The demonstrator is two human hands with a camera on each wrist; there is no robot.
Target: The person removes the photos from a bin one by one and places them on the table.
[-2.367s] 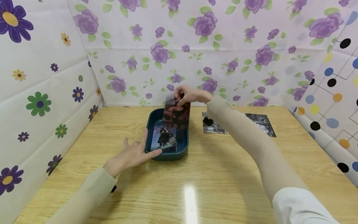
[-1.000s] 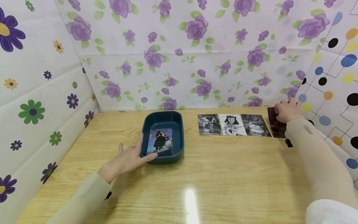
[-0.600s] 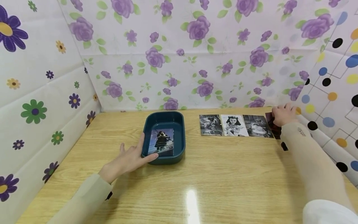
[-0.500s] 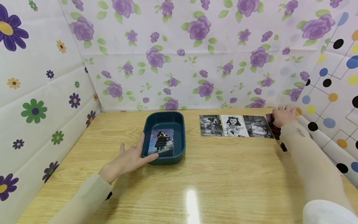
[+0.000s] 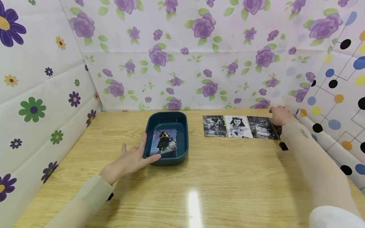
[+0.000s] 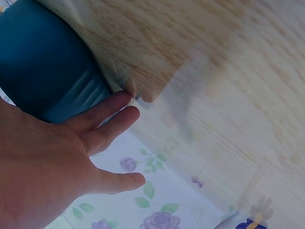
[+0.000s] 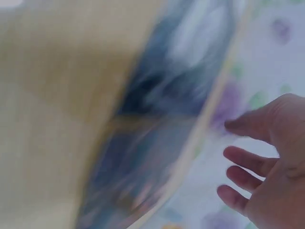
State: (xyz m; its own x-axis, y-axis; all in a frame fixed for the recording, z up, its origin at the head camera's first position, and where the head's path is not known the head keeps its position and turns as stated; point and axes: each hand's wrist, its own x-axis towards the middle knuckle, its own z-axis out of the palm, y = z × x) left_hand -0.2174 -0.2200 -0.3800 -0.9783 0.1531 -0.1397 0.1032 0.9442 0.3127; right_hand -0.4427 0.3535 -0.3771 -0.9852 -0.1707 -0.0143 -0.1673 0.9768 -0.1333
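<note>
A dark teal tray (image 5: pixel 182 152) stands left of the middle, with a colour photo card (image 5: pixel 163 142) lying in it. My left hand (image 5: pixel 129 161) rests against its left and front rim with fingers spread; in the left wrist view the fingers (image 6: pixel 107 131) touch the tray's side. At the back right, my right hand (image 5: pixel 282 115) hovers over the end of a row of photo cards, holding nothing. The dark reddish card (image 7: pixel 136 174) there is mostly hidden by the hand in the head view. Blurred in the right wrist view, it lies beside the neighbouring grey card (image 7: pixel 176 67).
Three black-and-white photo cards, a left one (image 5: pixel 214 126), a middle one (image 5: pixel 238 126) and a right one (image 5: pixel 262 127), lie in line on the wooden table (image 5: pixel 222 177). Flower-patterned sheets (image 5: pixel 171 79) wall the back and left; a dotted sheet (image 5: pixel 339 107) walls the right.
My right hand carried the reddish card from the tray to the right end of the row, laid it beside the grey card and let go. Now it shifts slightly left. My left hand stays at the tray.
</note>
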